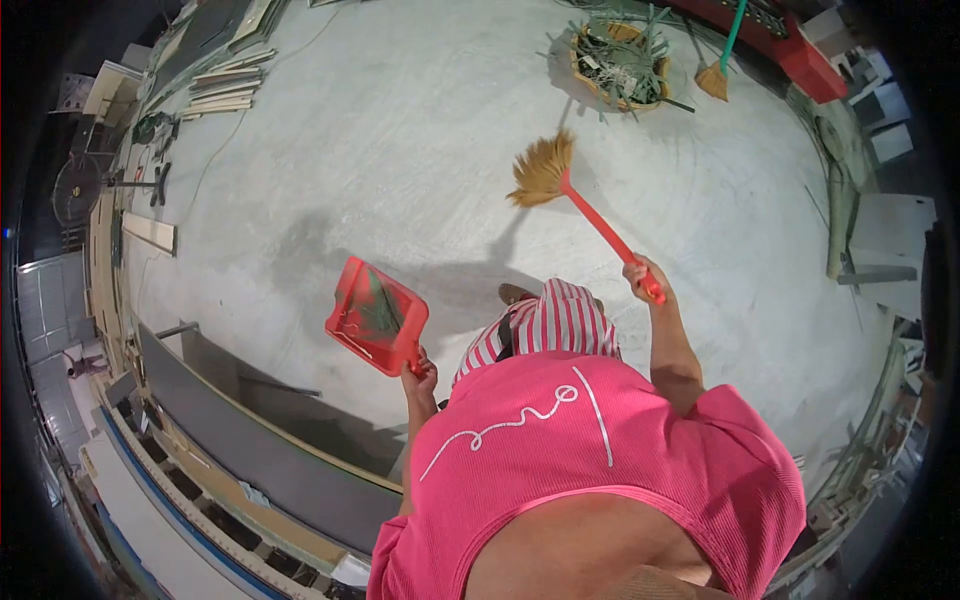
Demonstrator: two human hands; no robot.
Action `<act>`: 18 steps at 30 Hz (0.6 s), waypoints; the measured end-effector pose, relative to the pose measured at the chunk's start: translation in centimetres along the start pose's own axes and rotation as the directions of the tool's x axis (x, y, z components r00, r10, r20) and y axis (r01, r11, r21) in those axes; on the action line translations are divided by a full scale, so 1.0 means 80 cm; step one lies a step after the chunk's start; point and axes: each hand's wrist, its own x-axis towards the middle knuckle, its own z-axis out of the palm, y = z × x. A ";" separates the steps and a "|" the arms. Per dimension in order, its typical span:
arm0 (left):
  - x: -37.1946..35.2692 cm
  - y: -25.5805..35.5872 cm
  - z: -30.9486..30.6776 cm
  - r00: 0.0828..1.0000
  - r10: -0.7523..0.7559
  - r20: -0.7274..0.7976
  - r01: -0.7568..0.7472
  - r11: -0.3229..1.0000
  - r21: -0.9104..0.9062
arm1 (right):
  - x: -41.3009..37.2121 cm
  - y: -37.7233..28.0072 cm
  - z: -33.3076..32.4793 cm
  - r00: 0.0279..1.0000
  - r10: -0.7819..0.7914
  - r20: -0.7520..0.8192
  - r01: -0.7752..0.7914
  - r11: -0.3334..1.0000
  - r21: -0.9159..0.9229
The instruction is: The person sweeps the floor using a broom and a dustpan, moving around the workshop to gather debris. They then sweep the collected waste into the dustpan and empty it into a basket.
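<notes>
My left hand (pixel 419 374) is wrapped round the handle of a red dustpan (pixel 412 325), held out to the left of my body. Dark green scraps (pixel 378 308) and a few pale bits lie in the pan. On the other side, my right hand (pixel 648 276) grips the red handle of a broom (pixel 604 228) near its end. The broom's straw bristles (pixel 545 170) fan out ahead of me, over the pale floor.
A yellow basket (pixel 582 82) heaped with green strips stands ahead. Beyond it, a second broom (pixel 713 80) with a green handle leans by a red machine (pixel 808 60). Boards (pixel 225 88) lie at upper left; a long grey panel (pixel 260 440) runs along the lower left.
</notes>
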 end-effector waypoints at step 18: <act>0.053 -0.067 0.098 0.965 -0.224 0.138 0.162 0.919 0.361 | -0.210 0.068 0.048 0.629 -0.723 -0.287 0.297 0.565 -0.770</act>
